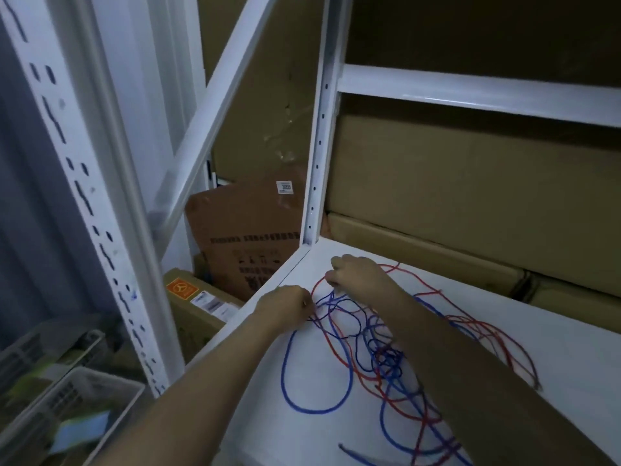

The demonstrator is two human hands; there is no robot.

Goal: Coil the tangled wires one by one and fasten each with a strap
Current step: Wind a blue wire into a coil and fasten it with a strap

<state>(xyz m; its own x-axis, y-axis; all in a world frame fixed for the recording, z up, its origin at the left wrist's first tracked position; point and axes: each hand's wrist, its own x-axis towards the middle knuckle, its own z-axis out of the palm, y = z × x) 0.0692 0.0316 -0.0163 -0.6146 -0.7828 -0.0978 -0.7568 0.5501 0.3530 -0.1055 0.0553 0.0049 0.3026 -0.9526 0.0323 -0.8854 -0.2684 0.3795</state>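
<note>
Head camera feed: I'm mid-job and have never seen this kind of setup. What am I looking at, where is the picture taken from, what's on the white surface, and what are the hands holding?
There is no machine here: a person works with two bare hands. The single picture comes from a camera worn on the head, looking forward and down. The white surface is a shelf of a metal rack, with cardboard boxes stacked behind it. On it lies a tangle of red and blue wires, none coiled yet. The left hand pinches strands at the tangle's near-left edge; the right hand pinches strands further back. No strap is visible.
</note>
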